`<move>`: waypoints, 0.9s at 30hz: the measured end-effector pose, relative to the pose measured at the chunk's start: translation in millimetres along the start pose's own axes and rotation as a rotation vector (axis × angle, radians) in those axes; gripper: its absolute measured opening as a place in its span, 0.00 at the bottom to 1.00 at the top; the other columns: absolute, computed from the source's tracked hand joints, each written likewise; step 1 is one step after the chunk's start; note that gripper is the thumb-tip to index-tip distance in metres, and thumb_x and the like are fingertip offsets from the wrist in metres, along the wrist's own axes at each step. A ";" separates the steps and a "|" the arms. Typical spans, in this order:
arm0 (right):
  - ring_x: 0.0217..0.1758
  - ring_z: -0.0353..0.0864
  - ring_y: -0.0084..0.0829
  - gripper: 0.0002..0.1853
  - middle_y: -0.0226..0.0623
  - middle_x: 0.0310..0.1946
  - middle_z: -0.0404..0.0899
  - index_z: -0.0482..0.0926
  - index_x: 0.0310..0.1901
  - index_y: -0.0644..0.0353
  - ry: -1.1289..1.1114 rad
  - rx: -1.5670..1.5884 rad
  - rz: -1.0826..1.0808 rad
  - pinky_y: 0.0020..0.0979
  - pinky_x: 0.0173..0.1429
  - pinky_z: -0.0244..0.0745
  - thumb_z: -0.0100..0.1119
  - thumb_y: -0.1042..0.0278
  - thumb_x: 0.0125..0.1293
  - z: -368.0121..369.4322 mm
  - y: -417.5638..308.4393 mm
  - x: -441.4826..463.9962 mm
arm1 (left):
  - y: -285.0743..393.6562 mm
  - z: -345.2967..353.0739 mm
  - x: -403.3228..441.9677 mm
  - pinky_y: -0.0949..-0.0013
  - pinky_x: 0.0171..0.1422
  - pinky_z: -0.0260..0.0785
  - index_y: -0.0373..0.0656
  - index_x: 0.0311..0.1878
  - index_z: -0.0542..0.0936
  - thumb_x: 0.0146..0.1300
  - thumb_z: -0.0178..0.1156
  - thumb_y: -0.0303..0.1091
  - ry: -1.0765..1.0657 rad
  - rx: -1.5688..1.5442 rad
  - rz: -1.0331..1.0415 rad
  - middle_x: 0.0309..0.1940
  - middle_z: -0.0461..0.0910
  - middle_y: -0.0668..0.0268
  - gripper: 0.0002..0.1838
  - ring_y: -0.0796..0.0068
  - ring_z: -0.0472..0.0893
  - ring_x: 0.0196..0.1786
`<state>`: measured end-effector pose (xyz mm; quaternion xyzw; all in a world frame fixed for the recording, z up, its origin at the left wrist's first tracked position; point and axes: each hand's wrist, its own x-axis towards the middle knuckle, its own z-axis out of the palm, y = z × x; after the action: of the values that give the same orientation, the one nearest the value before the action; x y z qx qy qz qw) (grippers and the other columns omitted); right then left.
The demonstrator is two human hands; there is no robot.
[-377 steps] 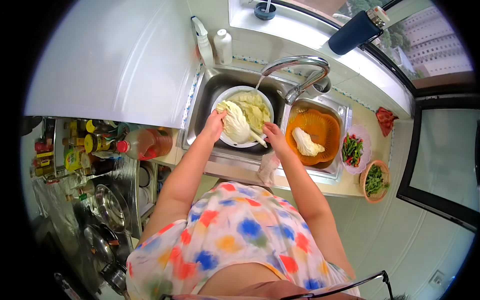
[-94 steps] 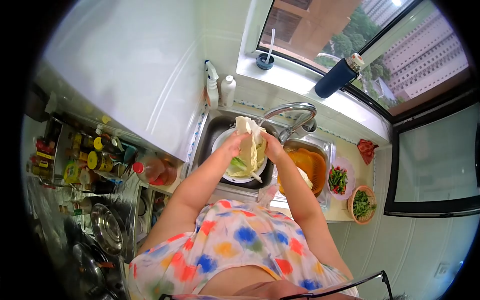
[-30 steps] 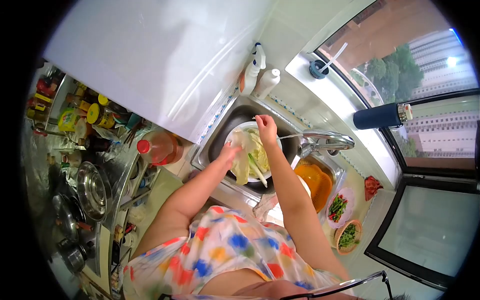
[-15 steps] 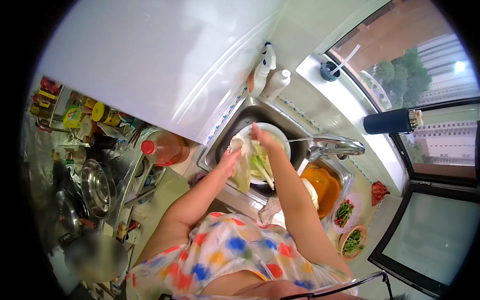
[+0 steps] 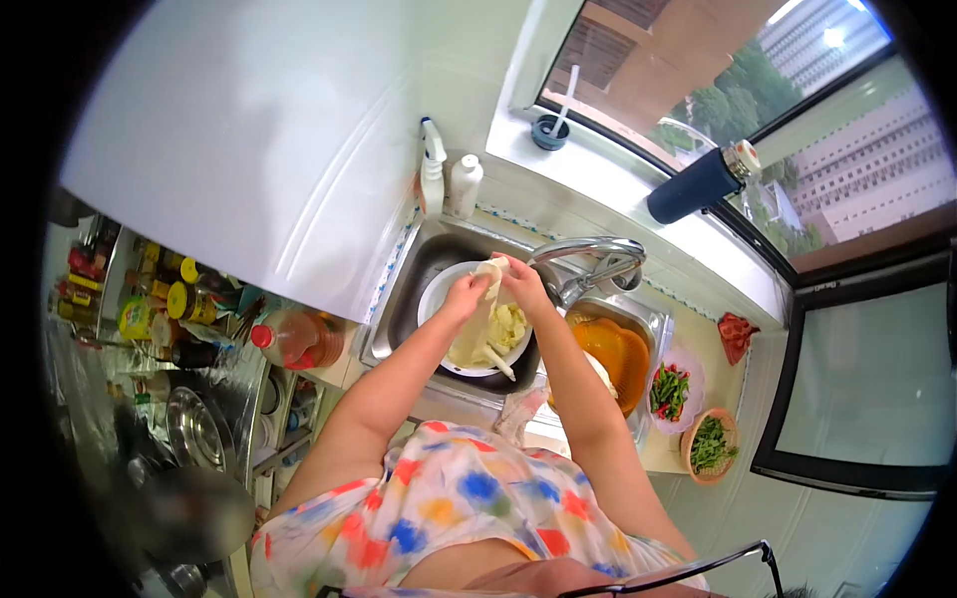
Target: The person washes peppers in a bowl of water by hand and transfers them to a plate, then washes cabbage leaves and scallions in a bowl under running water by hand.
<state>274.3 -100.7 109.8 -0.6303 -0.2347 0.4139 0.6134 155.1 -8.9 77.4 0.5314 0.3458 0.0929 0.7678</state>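
Over a white basin [image 5: 435, 299] in the steel sink, my left hand [image 5: 467, 296] pinches a pale cabbage leaf [image 5: 483, 324] near its upper end. Beside it, my right hand [image 5: 522, 286] has its fingers closed on the same leaf's top edge. The leaf hangs down into the basin, next to yellow-green cabbage [image 5: 507, 325] and a white stem piece [image 5: 497, 362]. The curved faucet [image 5: 588, 249] reaches in from the right, just beyond my right hand. An orange basket [image 5: 620, 349] sits in the smaller sink, with pale cabbage partly hidden by my right forearm.
Peppers lie on a pink plate [image 5: 688, 364], near a basket of greens [image 5: 711, 447]. Behind the sink stand a spray bottle [image 5: 431, 174] and a white bottle [image 5: 466, 186]. A blue flask [image 5: 698, 186] is on the sill. A red-capped jug [image 5: 299, 339] stands left.
The view has swung, shifting the surroundings. My right hand, earlier apart from the leaf with its fingers raised, has come against my left hand and taken hold of the leaf.
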 end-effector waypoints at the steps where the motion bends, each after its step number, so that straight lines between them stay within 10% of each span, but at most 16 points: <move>1: 0.41 0.75 0.21 0.14 0.27 0.37 0.78 0.75 0.51 0.62 0.006 0.016 -0.022 0.23 0.48 0.70 0.53 0.69 0.64 -2.9 3.1 2.2 | -1.9 4.0 4.7 0.72 0.48 0.67 0.40 0.51 0.75 0.65 0.55 0.45 -0.008 0.009 0.069 0.43 0.77 0.68 0.20 0.80 0.74 0.44; 11: 0.41 0.73 0.23 0.17 0.31 0.41 0.75 0.73 0.46 0.60 0.315 0.148 -0.135 0.27 0.46 0.70 0.47 0.53 0.69 -12.3 56.4 18.6 | 6.4 22.5 20.8 0.70 0.43 0.68 0.38 0.48 0.76 0.63 0.56 0.39 -0.025 0.296 0.171 0.37 0.80 0.66 0.16 0.77 0.77 0.39; 17: 0.39 0.75 0.26 0.14 0.34 0.40 0.76 0.70 0.48 0.60 0.348 0.178 0.001 0.27 0.44 0.71 0.50 0.59 0.68 -0.4 24.5 9.1 | 7.5 28.1 35.8 0.65 0.49 0.69 0.39 0.49 0.74 0.58 0.60 0.40 0.086 0.401 0.301 0.41 0.80 0.57 0.19 0.61 0.79 0.45; 27: 0.47 0.77 0.31 0.10 0.37 0.43 0.77 0.70 0.48 0.62 0.370 0.418 -0.125 0.32 0.53 0.71 0.45 0.72 0.67 -8.6 14.7 19.0 | -50.9 -21.1 33.9 0.66 0.59 0.65 0.44 0.63 0.63 0.50 0.68 0.32 -0.142 0.375 0.162 0.55 0.71 0.58 0.36 0.67 0.72 0.56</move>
<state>288.5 -92.4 90.3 -0.5394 -0.0667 0.2927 0.7867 155.5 3.1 13.8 0.6962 0.2582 0.0508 0.6679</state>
